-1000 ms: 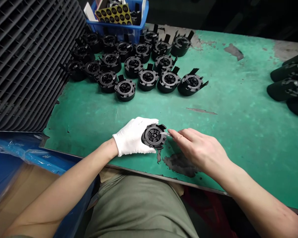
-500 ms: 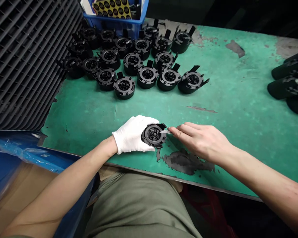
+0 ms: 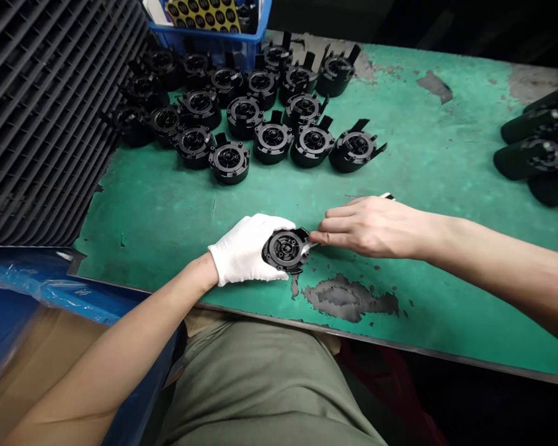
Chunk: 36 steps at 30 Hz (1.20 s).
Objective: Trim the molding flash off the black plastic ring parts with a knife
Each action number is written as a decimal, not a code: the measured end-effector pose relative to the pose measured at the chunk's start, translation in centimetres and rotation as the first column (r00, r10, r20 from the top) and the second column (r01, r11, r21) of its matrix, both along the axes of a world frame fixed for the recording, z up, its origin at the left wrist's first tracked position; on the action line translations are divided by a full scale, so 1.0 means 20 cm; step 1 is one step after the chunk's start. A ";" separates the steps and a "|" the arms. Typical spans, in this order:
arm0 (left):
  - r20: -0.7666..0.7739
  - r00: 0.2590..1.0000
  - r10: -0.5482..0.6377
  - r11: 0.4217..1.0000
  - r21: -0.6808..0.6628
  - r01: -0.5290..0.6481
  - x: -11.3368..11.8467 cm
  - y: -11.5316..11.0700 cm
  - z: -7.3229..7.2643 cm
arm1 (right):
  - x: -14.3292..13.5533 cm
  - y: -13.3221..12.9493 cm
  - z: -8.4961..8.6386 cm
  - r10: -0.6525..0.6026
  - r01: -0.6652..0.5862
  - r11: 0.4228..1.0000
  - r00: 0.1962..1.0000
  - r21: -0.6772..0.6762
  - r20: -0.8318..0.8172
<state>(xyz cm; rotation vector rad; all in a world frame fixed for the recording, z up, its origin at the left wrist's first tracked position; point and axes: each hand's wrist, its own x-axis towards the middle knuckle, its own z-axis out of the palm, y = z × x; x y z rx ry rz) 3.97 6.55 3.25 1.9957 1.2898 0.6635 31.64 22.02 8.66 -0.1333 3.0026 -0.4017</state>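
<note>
My left hand, in a white glove, is wrapped around the left side of a round black plastic housing near the table's front edge. The housing's face, with rings and small posts, points up. My bare right hand is closed on a slim craft knife. Its pale pointed blade meets the right rim of the housing's face. The handle is mostly hidden by the fingers, and its end shows beyond the back of the hand.
Several similar black housings with upright tabs stand at the back left. Behind them is a blue bin with a yellow sheet of round black stickers. Ribbed black trays rise at left. Black cylinders stand at far right on the green tabletop.
My right hand has turned and shifted up, its wrist now farther from the table's front edge. The blade tip has moved from the face's inner rings to its right rim. My left hand keeps its hold.
</note>
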 end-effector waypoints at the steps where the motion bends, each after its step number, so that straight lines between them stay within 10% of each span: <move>1: 0.002 1.000 0.000 1.000 0.002 0.000 0.00 0.00 0.00 | -0.01 0.01 0.01 0.016 -0.016 1.000 1.000 -0.018 0.006; 16: -0.005 1.000 0.013 0.996 0.089 -0.012 0.01 -0.02 -0.02 | 0.12 -0.32 -0.08 -0.224 0.300 0.907 0.938 0.296 -0.263; 36: 0.003 1.000 0.011 0.997 0.073 -0.012 0.02 -0.02 -0.01 | 0.10 -0.34 -0.01 -0.127 0.217 0.883 0.964 0.417 -0.234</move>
